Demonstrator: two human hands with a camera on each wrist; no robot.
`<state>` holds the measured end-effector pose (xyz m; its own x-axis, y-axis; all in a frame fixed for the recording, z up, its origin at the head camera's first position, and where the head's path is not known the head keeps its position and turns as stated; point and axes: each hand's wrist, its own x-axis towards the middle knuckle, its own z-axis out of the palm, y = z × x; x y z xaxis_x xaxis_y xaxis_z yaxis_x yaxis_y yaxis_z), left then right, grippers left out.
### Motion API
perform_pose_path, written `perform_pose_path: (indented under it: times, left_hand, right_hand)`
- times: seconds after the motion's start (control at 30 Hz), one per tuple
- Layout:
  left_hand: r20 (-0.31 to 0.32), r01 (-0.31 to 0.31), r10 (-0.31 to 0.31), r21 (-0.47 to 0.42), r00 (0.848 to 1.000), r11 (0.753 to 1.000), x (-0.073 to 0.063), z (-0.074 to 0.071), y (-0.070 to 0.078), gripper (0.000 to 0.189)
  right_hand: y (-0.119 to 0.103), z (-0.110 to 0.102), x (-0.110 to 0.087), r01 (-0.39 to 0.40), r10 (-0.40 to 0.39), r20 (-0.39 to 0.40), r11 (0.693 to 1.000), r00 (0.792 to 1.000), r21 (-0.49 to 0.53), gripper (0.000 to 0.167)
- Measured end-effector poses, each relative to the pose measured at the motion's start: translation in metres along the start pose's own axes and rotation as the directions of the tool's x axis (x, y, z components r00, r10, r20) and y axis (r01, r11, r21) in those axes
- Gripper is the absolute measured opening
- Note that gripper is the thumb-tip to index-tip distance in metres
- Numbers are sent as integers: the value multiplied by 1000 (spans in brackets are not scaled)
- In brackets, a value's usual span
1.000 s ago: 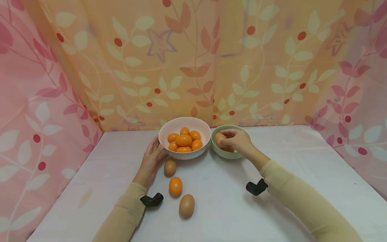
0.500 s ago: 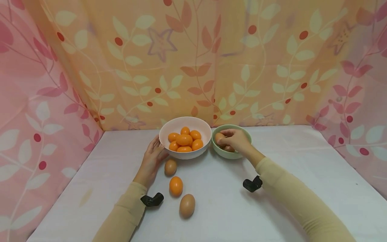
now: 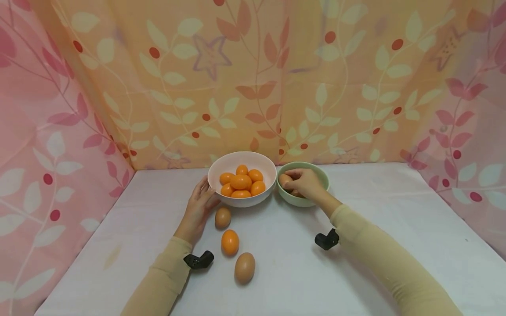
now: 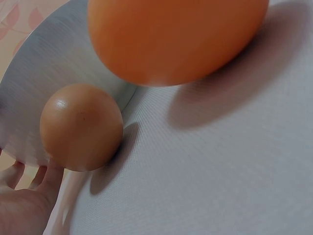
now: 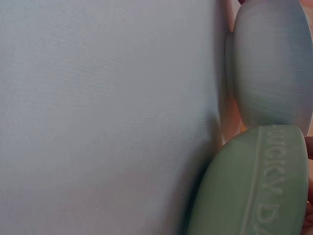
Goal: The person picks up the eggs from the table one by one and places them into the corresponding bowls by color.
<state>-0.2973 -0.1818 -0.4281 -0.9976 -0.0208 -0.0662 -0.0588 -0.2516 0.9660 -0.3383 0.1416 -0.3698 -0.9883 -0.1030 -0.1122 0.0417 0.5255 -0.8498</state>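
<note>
In the head view, my right hand [image 3: 308, 183] pinches a brown egg [image 3: 284, 180] inside the small green bowl [image 3: 322, 175]. Another brown egg [image 3: 297, 193] shows partly beneath the fingers. My left hand [image 3: 199, 206] rests against the left side of the larger white bowl [image 3: 265, 202], its fingers touching the outer wall. Inside that bowl lie several orange eggs [image 3: 240, 182]. On the cloth in front are a brown egg [image 3: 223, 218], an orange egg [image 3: 230, 242] and a larger brown egg [image 3: 245, 268]. The right fingers are mostly hidden in the right wrist view, behind the green bowl [image 5: 244, 191].
Both bowls stand side by side on a white cloth-covered table [image 3: 288, 272]. Patterned curtains [image 3: 253, 87] hang behind it and along both sides. A black wrist camera [image 3: 199, 260] sits on the left sleeve, another wrist camera [image 3: 327, 239] on the right.
My right hand and forearm have shifted slightly left, carrying the brown egg toward the green bowl's left wall. The left hand and the eggs on the cloth stay put.
</note>
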Motion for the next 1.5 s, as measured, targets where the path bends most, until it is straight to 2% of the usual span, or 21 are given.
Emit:
perform_pose_path:
  times: [0.37,0.63,0.8,0.97,1.07,1.17,1.27,1.33,1.5]
  left_hand:
    - [3,-4,4,8,1000,1000,-1,0,1,62]
    - [10,-9,9,1,1000,1000,-1,0,1,63]
    - [9,-10,10,8,1000,1000,-1,0,1,62]
    - [11,-18,18,0,1000,1000,-1,0,1,62]
    - [12,-14,13,2,1000,1000,-2,0,0,62]
    - [14,-3,3,6,1000,1000,-2,1,0,62]
    - [7,-2,2,9,1000,1000,-1,1,0,62]
    - [9,-7,7,11,1000,1000,-1,1,0,62]
    - [5,-10,10,6,1000,1000,-1,1,1,62]
  right_hand:
    - [4,0,-1,37,-36,29,999,999,-24,50]
    - [6,3,1,78,-77,15,993,997,-92,46]
    - [7,4,1,84,-85,-6,993,996,-79,45]
    - [6,3,-2,79,-80,-39,997,996,-3,43]
    - [4,3,-11,99,-94,-77,993,993,68,39]
    - [1,6,-29,158,-144,-90,973,985,167,38]
    - [-5,10,-48,227,-216,-72,946,974,231,40]
    - [-8,13,-60,245,-242,-46,936,969,254,40]
    - [-10,21,-85,180,-205,59,939,977,292,40]
